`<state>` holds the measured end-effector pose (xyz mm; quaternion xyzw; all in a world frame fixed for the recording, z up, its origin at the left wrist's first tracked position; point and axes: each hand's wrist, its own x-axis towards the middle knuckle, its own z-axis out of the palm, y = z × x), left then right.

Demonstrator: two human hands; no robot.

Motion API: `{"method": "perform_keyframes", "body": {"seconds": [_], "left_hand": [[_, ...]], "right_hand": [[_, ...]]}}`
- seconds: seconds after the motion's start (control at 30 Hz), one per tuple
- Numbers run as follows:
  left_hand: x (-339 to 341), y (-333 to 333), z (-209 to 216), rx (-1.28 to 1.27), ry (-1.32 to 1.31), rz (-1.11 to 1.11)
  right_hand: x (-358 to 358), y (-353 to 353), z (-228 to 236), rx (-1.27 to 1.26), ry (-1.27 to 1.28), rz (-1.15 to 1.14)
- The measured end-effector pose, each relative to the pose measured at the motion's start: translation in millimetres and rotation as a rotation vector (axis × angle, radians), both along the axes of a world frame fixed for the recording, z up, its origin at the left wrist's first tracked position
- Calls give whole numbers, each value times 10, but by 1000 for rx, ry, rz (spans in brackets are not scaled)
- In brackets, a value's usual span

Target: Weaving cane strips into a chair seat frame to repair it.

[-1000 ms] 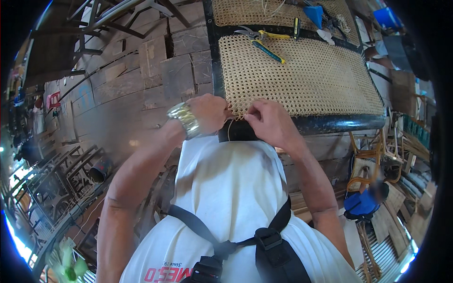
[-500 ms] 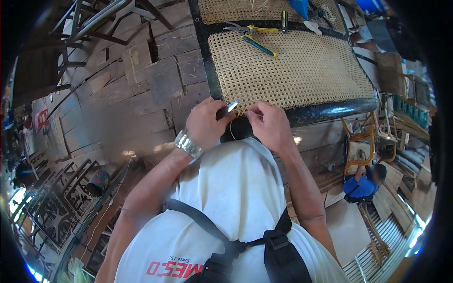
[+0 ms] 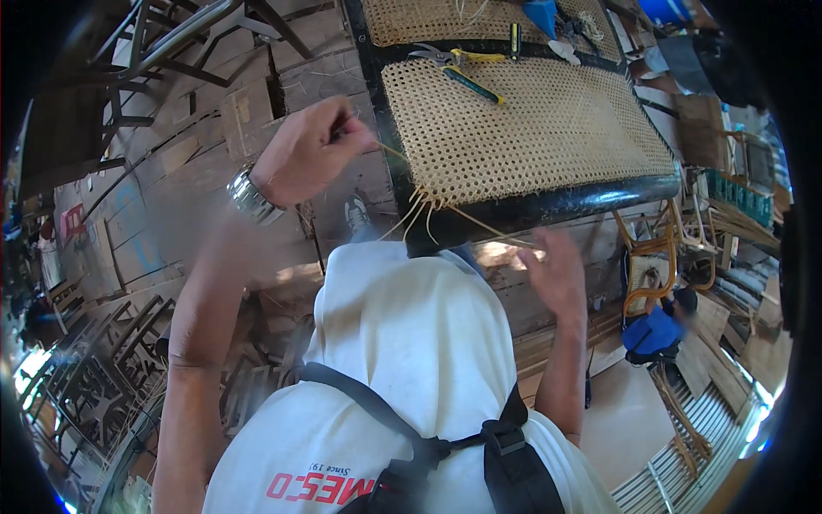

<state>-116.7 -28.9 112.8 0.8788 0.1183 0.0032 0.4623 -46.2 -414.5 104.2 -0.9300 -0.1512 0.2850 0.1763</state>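
Note:
My left hand (image 3: 312, 150) is raised off the panel's left edge, fingers closed on a thin cane strand (image 3: 391, 151) that runs down toward the panel's near left corner. Out to the right, my right hand (image 3: 555, 267) pinches another cane strand (image 3: 486, 226), pulled straight from the same corner. Between them, several loose strand ends (image 3: 419, 210) fan out over the black frame (image 3: 548, 206). The woven cane panel (image 3: 531, 128) fills that frame. Whether my left hand also holds the small blade seen earlier is hidden.
Pruning shears (image 3: 473, 86) with green and yellow handles lie on the cane beside a slim dark tool (image 3: 515, 41). Farther back is a blue object (image 3: 541, 15). Wooden chair frames (image 3: 171, 51) stand left. A person in blue (image 3: 655, 332) works at right by a rattan chair (image 3: 651, 265).
My hands have parted from the corner: the left up and leftward, the right out to the right. The strands between them are drawn out. The small blade is out of sight.

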Motion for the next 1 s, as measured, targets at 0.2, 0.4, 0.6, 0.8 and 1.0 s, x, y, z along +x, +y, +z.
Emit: {"method": "perform_keyframes", "body": {"seconds": [0.2, 0.4, 0.6, 0.8, 1.0], "left_hand": [[310, -524, 482, -164, -17, -261], [303, -425, 141, -94, 151, -158], [51, -573, -377, 236, 431, -290], [86, -751, -181, 369, 534, -333], [137, -777, -105, 634, 484, -449]], "right_hand": [[28, 1132, 176, 1273, 674, -123], [197, 1052, -153, 1008, 607, -135], [143, 1017, -371, 510, -14, 19], [247, 1090, -301, 396, 47, 4], [300, 1075, -292, 400, 151, -28]]}}
